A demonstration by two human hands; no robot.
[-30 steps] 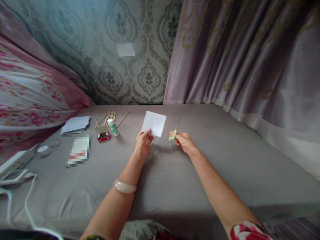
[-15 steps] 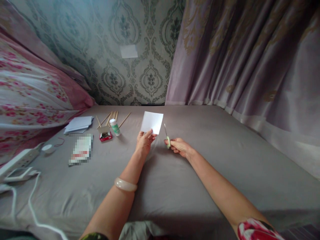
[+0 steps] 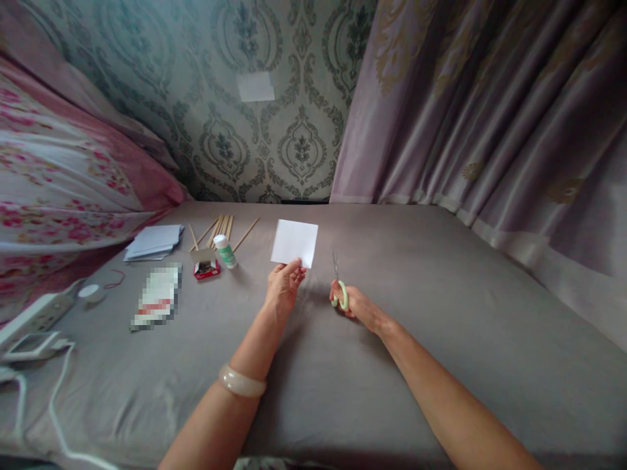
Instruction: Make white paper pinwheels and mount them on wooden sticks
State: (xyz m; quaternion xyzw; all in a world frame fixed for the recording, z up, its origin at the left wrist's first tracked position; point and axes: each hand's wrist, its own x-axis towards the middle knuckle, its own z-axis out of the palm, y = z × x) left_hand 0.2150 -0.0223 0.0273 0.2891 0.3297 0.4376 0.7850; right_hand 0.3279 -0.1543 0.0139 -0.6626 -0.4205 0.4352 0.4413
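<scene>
My left hand (image 3: 284, 287) pinches the lower edge of a white square of paper (image 3: 294, 242) and holds it up above the grey bed sheet (image 3: 441, 313). To its right, my right hand (image 3: 353, 304) grips a small pair of scissors (image 3: 339, 287) with light green handles, the blades pointing up and away. The scissors are a little apart from the paper's right edge, not touching it. A pale bangle sits on my left wrist.
To the left lie several wooden sticks (image 3: 220, 228), a glue bottle (image 3: 225, 250), a small red box (image 3: 206, 267), a stack of white paper (image 3: 153, 241), a blurred packet (image 3: 157, 295), a tape roll (image 3: 89, 293) and a power strip (image 3: 29, 320) with cables. Curtains hang right; floral bedding lies left.
My right hand has drawn back toward me and lower with the scissors, and the blades have swung upright. The paper has stayed in my left hand, turned slightly.
</scene>
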